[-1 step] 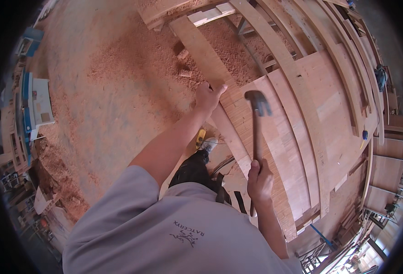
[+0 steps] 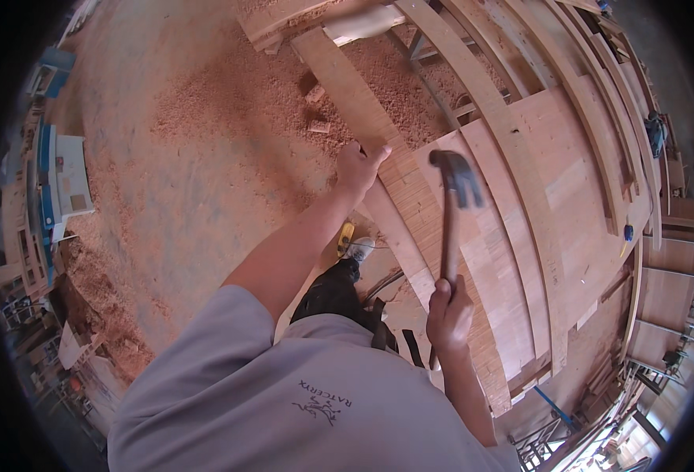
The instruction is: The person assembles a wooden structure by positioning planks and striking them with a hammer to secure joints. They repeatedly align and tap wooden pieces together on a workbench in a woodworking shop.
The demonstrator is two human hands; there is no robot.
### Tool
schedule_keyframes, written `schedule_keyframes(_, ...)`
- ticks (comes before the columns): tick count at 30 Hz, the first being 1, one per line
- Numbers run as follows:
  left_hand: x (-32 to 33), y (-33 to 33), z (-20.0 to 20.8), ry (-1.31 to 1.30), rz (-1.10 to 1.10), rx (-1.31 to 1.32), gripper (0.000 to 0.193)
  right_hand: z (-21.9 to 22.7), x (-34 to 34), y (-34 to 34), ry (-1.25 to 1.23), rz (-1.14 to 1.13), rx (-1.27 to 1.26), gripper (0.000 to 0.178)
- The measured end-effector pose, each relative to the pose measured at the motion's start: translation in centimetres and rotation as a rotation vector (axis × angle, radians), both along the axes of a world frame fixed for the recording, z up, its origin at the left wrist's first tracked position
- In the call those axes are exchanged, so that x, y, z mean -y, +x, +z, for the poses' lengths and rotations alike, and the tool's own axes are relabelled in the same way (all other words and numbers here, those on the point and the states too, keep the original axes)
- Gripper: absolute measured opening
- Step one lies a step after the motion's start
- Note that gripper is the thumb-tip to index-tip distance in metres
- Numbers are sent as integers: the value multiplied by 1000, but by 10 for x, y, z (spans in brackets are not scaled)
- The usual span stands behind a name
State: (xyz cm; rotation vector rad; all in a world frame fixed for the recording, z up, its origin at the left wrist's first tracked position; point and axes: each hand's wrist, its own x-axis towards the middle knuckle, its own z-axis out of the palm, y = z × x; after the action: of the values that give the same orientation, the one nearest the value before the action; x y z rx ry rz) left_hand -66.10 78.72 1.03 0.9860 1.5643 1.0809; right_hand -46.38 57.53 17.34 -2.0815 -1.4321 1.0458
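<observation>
My right hand (image 2: 450,318) is closed round the wooden handle of a claw hammer (image 2: 448,236). Its dark metal head is raised over the boards and smeared by motion. Ahead and to the left, my left hand (image 2: 360,167) grips the edge of a long wooden plank (image 2: 351,90), with the thumb on top. Some of its fingers are hidden under the edge. Whether a small item sits in that hand, I cannot tell. Under the plank and to its right lie wide pale panels (image 2: 500,256), crossed by more long strips (image 2: 520,181).
Reddish sawdust and wood offcuts (image 2: 319,126) lie on the floor (image 2: 166,197) beyond my left hand. A yellow tool (image 2: 346,237) is by my shoe (image 2: 360,249). Blue-and-white equipment (image 2: 68,177) stands at far left. A pale blurred piece (image 2: 367,25) shows at the top.
The hammer head has swung slightly right and down, with a small shift of my right hand. My left hand stays on the plank. The pale piece at the top has become blurred.
</observation>
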Motion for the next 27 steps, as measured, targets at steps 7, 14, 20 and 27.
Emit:
schedule_keyframes(7,-1,2,3,-1,8,-5,31,-32,28,-2,186,98,82,36)
schedule_keyframes(14,2,6,15,-3,38,81,28,-16,5,-5,160,-36,-143,39)
schedule_keyframes(20,1,1,13,39,-25,-42,34,-57,14,3,-6,41,30,31)
schedule_keyframes(27,5,-1,-8,-5,-46,-264,54,-94,52,29,162,-102,-123,39)
